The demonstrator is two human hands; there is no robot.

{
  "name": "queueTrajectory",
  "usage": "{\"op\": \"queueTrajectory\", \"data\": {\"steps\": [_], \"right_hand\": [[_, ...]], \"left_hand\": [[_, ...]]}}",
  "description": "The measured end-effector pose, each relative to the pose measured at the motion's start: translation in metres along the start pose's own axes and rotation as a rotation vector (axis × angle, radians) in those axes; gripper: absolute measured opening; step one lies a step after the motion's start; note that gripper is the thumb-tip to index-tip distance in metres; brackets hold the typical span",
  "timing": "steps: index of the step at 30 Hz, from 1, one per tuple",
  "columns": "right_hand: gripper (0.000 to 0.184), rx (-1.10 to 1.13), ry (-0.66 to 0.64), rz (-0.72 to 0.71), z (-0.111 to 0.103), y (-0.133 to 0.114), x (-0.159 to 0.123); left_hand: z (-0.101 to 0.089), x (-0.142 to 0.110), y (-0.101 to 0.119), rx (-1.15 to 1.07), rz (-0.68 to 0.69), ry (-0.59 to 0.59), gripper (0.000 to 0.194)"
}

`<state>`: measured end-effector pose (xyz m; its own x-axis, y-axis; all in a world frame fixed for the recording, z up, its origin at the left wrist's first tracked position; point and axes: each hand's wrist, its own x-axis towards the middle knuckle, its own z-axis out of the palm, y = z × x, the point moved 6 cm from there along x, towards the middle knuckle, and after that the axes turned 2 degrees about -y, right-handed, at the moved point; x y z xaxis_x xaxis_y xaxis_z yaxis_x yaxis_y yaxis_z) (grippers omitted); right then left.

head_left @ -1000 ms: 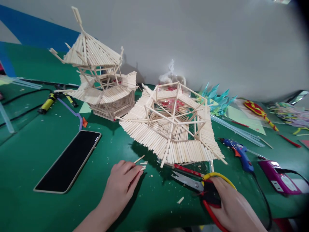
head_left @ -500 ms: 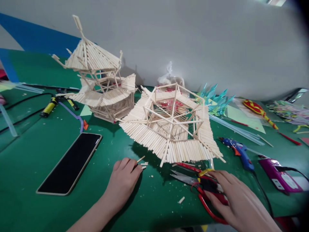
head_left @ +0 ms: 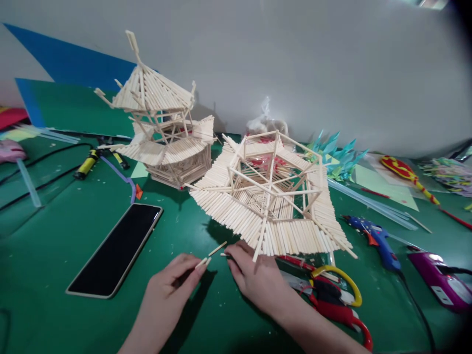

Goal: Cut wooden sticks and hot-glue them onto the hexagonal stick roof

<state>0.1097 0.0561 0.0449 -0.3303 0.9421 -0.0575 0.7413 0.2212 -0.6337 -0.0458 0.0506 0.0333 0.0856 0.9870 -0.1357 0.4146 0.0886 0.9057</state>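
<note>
My left hand [head_left: 171,282] pinches short wooden stick pieces [head_left: 202,263] between thumb and fingers, low over the green table. Close by on its right, my right hand [head_left: 256,278] has its fingers closed at a small stick piece [head_left: 223,254], only the end of which shows. Between the two hands a thin stick [head_left: 217,248] points up to the right. Just beyond my right hand stands an open-topped stick model [head_left: 291,236] with a flared, many-sided roof. Red-and-yellow-handled scissors [head_left: 328,292] lie right of my right forearm, their blades partly hidden by it.
A taller stick pagoda [head_left: 169,152] stands at the back left. A phone [head_left: 116,250] lies left of my left hand. To the right are a blue glue gun [head_left: 379,243], a purple power strip [head_left: 437,278], clear glue sticks [head_left: 372,204] and teal paper leaves [head_left: 337,152].
My right hand has left the scissors and moved left to the small stick pieces. My left hand has turned and lifted slightly, stick pieces now visible in its fingers. The view has shifted slightly.
</note>
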Motion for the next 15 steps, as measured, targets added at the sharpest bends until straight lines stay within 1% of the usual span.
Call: {"op": "queueTrajectory", "data": {"steps": [2, 3, 4, 5, 6, 8, 10, 15], "right_hand": [[0.021, 0.122, 0.003, 0.002, 0.003, -0.005, 0.005], [0.018, 0.196, 0.003, 0.007, 0.004, -0.007, 0.006], [0.016, 0.272, 0.001, 0.016, 0.005, -0.009, 0.007], [0.014, 0.345, 0.000, 0.031, 0.006, -0.010, 0.008], [0.014, 0.412, 0.002, 0.051, 0.007, -0.011, 0.008], [0.014, 0.524, 0.012, 0.093, 0.010, -0.011, 0.008], [0.013, 0.611, 0.028, 0.125, 0.012, -0.009, 0.008], [0.014, 0.732, 0.101, 0.184, 0.008, 0.005, 0.006]], "left_hand": [[0.000, -0.003, -0.012, -0.337, -0.276, 0.013, 0.012], [0.003, -0.005, -0.016, -0.487, -0.379, 0.007, 0.012], [0.008, -0.007, -0.018, -0.606, -0.456, -0.011, 0.012], [0.013, -0.008, -0.018, -0.688, -0.499, -0.039, 0.012], [0.018, -0.008, -0.018, -0.732, -0.513, -0.069, 0.011], [0.026, -0.007, -0.014, -0.734, -0.477, -0.133, 0.012], [0.029, -0.006, -0.009, -0.640, -0.392, -0.172, 0.014], [0.024, 0.004, 0.010, -0.186, -0.098, -0.208, 0.018]]}}
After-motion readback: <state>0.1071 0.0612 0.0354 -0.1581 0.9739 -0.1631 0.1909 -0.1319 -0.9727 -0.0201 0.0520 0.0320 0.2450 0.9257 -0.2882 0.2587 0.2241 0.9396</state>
